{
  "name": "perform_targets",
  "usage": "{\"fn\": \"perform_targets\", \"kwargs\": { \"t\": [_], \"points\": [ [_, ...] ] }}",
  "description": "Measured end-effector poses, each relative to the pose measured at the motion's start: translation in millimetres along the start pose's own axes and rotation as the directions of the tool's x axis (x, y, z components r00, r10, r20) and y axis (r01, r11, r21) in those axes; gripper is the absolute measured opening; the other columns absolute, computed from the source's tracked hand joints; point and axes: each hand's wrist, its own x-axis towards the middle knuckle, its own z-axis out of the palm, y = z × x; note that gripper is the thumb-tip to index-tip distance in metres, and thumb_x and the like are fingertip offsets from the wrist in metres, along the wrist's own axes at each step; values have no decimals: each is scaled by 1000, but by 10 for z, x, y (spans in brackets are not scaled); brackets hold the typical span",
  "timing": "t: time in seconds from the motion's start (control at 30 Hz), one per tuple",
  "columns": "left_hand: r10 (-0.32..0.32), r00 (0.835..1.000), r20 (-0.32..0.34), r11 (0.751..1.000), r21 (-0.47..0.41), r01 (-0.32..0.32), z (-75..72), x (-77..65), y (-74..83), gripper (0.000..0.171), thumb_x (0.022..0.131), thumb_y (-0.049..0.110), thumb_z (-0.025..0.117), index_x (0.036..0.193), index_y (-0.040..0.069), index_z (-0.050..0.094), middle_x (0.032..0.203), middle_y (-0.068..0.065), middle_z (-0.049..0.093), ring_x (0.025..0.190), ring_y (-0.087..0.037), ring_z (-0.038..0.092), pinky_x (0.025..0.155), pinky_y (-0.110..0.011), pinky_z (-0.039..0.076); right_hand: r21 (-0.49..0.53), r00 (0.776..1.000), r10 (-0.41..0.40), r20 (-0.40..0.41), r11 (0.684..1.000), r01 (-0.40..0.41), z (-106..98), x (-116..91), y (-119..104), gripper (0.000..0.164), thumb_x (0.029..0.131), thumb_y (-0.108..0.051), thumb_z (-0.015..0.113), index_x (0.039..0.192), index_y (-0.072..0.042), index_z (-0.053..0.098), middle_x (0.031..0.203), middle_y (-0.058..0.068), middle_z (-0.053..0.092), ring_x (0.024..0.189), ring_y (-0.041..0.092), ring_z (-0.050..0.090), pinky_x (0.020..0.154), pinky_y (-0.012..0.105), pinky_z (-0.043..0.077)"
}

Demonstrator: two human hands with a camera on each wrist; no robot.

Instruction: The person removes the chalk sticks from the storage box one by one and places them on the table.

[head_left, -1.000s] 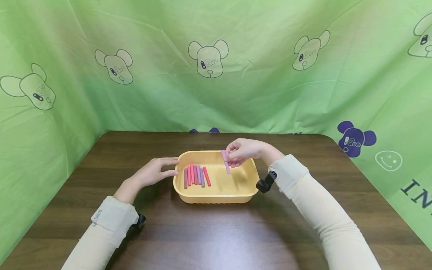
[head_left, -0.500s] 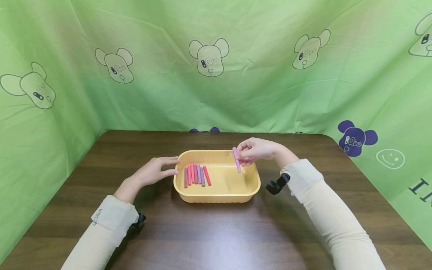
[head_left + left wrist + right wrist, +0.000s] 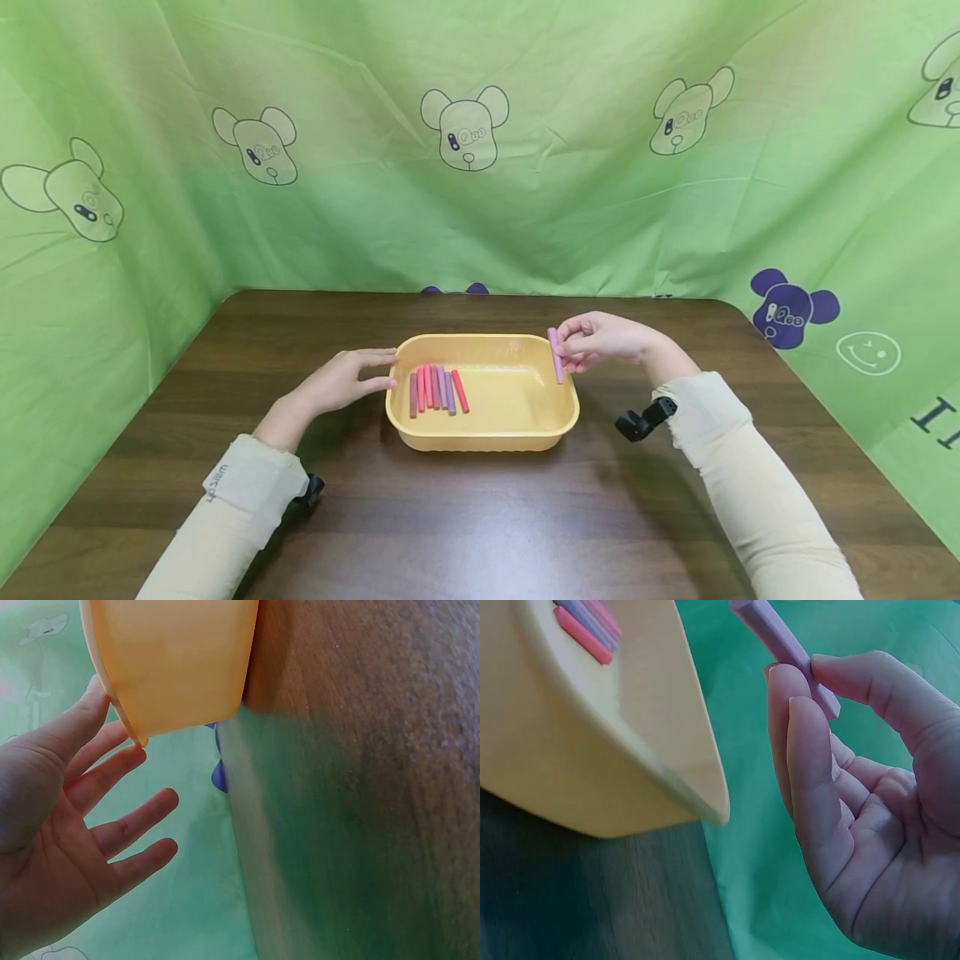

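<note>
Purple stick [image 3: 556, 357], tilted, near the right end of a yellow tray [image 3: 480, 442], pinched between thumb and fingertips of the right hand [image 3: 603, 340]. Other coloured sticks [image 3: 428, 387] lie inside, toward the left. Left hand [image 3: 339, 385]: fingers spread, touching the tray's left rim.

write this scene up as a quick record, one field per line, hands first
left hand: left hand touches the tray's left rim
right hand: right hand pinches a light purple stick
container: yellow tray
contents: pink, red and purple sticks side by side, toward its left end
surface: brown wooden table
backdrop: green printed cloth
</note>
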Motion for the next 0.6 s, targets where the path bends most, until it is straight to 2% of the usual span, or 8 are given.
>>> {"fn": "perform_targets", "kwargs": {
  "t": [0.13,0.37,0.6],
  "points": [
    [2,1000,-1,1000,-3,-2,-4,-3,1,49,89,26,62,132,4,53,140,-15,49,132,-34,42,109,-49,35,21,1000,5,-20,1000,-5,-41,-61,92,15,90,-14,58,100,-4,54,78,-3,69,73,8,64,73,27,57],
    [2,1000,2,1000,-5,-2,-8,-3,12,48,90,25,62,132,4,53,140,-15,49,132,-33,42,109,-49,35,46,1000,3,-9,999,-3,-119,-150,276,11,91,-15,57,98,-6,55,78,-2,70,73,6,64,72,25,57],
    [-4,1000,5,1000,-11,4,-13,-4,13,48,90,25,62,132,4,53,140,-15,48,133,-34,42,109,-49,35,123,1000,21,-8,992,-20,-178,-200,462,7,92,-12,56,98,-10,54,78,-5,69,71,3,64,69,21,56]
  ]
}}
